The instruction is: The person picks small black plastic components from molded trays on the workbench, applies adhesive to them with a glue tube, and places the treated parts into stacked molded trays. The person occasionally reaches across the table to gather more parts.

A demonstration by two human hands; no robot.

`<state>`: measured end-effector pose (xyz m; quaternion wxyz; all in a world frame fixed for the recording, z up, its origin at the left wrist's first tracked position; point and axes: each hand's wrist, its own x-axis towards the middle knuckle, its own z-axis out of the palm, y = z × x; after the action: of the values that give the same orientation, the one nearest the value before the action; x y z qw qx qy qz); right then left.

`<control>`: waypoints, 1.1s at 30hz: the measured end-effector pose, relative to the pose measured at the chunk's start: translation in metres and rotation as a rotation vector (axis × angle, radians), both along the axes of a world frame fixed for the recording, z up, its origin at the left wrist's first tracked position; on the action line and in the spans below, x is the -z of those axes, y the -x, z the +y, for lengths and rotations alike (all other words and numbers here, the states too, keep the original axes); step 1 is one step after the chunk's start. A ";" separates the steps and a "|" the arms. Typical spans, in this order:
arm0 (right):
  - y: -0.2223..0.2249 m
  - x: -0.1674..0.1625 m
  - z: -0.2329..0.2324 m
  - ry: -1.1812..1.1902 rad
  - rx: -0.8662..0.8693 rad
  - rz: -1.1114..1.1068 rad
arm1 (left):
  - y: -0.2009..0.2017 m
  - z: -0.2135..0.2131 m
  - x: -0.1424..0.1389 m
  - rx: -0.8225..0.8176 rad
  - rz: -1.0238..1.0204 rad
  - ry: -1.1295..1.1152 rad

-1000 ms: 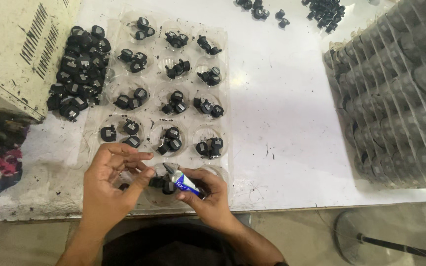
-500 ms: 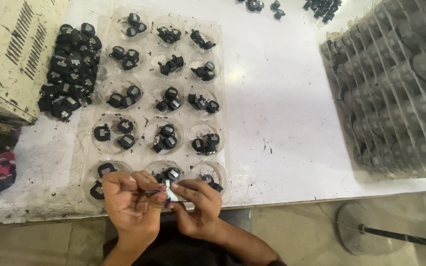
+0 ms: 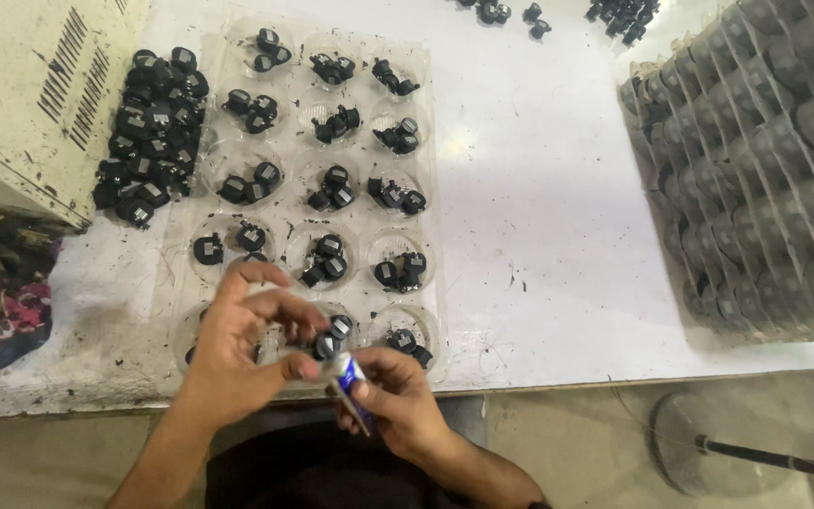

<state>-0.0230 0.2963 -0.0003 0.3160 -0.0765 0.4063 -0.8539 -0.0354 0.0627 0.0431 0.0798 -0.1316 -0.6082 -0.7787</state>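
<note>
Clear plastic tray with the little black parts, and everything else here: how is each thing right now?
Clear plastic tray: flat on the table, cups hold black parts.
Loose black parts pile: heaped beside the tray.
Small blue-and-white tube: held in the right hand.
Left hand: pinching a small black part.
Stacked clear trays: piled at the right.

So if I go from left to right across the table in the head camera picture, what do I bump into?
Beige metal box → pile of loose black parts → clear tray of black parts → stacked clear trays.
</note>
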 end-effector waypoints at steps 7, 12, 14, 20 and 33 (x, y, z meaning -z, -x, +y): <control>0.022 -0.015 0.026 -0.302 0.578 0.339 | 0.041 -0.034 0.023 -0.706 -0.352 1.184; 0.022 0.000 0.038 -0.147 0.740 0.356 | 0.070 -0.033 0.054 -0.768 -0.263 1.384; 0.018 0.006 0.039 -0.072 0.823 0.334 | 0.077 -0.033 0.060 -0.701 -0.291 1.435; 0.013 0.010 0.049 -0.057 0.991 0.330 | 0.076 -0.033 0.051 -0.678 -0.265 1.356; 0.059 -0.002 0.050 0.050 0.650 0.232 | 0.034 -0.031 0.048 0.132 -0.194 -0.724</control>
<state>-0.0823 0.3459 0.0014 -0.0229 -0.0471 0.4216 -0.9053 -0.0695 0.0320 -0.0054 0.0132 -0.0595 -0.2885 -0.9555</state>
